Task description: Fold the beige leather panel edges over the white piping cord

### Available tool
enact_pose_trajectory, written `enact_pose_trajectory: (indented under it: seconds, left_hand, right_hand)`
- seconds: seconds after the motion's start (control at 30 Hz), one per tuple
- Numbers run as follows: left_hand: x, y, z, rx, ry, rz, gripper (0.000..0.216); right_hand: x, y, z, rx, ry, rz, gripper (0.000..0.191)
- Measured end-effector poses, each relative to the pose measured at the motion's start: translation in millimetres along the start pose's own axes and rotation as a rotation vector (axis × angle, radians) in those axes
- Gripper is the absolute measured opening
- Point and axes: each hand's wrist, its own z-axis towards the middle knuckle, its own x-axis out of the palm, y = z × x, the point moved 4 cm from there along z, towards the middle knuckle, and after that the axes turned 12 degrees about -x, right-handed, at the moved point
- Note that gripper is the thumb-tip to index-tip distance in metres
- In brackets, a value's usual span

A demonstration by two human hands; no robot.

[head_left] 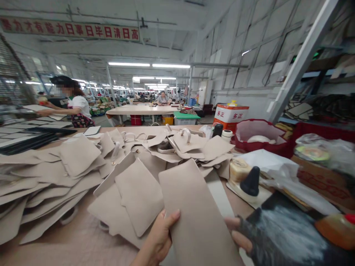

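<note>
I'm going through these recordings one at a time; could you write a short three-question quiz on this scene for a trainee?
1. True or false: the left hand grips the edge of a flat beige panel.
2. Choose one: what colour is the cone-shaped object on the table, off to the right of that panel?
A) yellow
B) dark, near black
C) bright red
3. Fill in the missing word: a dark grey covering leaves the tips of some fingers bare on the ____ hand.

Key:
1. True
2. B
3. right
</note>
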Motion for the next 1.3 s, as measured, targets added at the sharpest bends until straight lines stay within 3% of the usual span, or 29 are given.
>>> enact_pose_trajectory:
  seconds: [0.07, 0.23, 0.43, 0.5, 0.6, 0.67, 0.7, 0.8, 0.93, 1.07, 1.23, 1.3]
  left_hand:
    - [-6.5, 7.3, -7.2, -0.028, -0.055, 0.019, 0.054]
    - [-15.3, 19.5, -17.8, -0.077, -0.096, 0.024, 0.05]
    - [-24.7, 29.6, -8.9, -0.072, -0.103, 0.074, 0.056]
    - [-26.4, 21.8, -8.1, 0.093, -0.212, 0.231, 0.06]
    - [-16.8, -2.8, -21.3, 0.537, -0.49, 0.604, 0.061]
    - [0.1, -11.0, -27.4, 0.638, -0.522, 0.833, 0.043]
    - [9.2, -10.9, -26.2, 0.586, -0.46, 0.907, 0.037]
    - [31.0, -0.6, -15.4, 0.299, -0.216, 0.903, 0.049]
    - [36.5, 8.5, -1.7, 0.149, -0.187, 0.72, 0.052]
    - [28.1, 6.9, -4.2, 0.117, -0.166, 0.67, 0.049]
    - [16.1, -9.4, -28.8, 0.229, -0.201, 0.656, 0.044]
    - [15.7, -10.1, -33.0, 0.233, -0.21, 0.643, 0.042]
  right_hand:
    - [7.2, 6.8, 8.6, 0.09, -0.037, 0.095, 0.035]
    - [24.5, 25.0, 25.1, 0.062, -0.033, 0.224, 0.036]
    - [38.7, 9.0, 20.7, 0.162, 0.068, 0.465, 0.033]
    - [38.0, 5.1, 20.5, 0.144, 0.068, 0.463, 0.033]
    - [35.7, 5.4, 23.6, 0.116, 0.018, 0.347, 0.033]
    - [38.1, 9.1, 27.5, 0.088, 0.017, 0.202, 0.031]
    - [40.7, 11.4, 29.9, 0.064, 0.025, 0.122, 0.03]
    - [51.6, 16.3, 36.6, -0.029, 0.024, -0.088, 0.027]
    - [64.1, 11.8, 38.0, -0.072, -0.023, -0.188, 0.03]
    - [63.5, -8.1, 35.6, -0.003, 0.079, -0.096, 0.03]
    - [17.4, -34.4, 49.0, -0.001, -0.121, -0.218, 0.028]
    - [9.1, -36.8, 53.4, 0.01, -0.135, -0.231, 0.029]
